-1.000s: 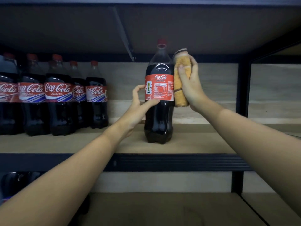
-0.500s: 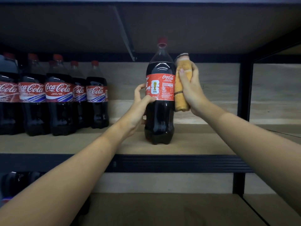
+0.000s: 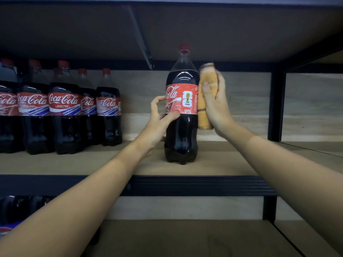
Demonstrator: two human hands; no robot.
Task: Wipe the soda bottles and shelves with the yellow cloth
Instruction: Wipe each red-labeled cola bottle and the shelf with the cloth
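A Coca-Cola bottle (image 3: pixel 181 115) stands upright on the wooden shelf (image 3: pixel 222 164), apart from a row of Coca-Cola bottles (image 3: pixel 65 112) at the left; the left hand (image 3: pixel 157 123) curls loosely round its label; the right hand (image 3: pixel 216 106) grips the folded yellow cloth (image 3: pixel 205 101), pressing it against the bottle's right side.

One view only: a wide-angle head camera, facing forward and slightly down into a shelf (image 3: pixel 213 164) bay at close range. Both forearms enter from the bottom edge. The left hand (image 3: pixel 157 123) and right hand (image 3: pixel 216 106) sit near frame center, with the shelf edge below them and the upper board above.
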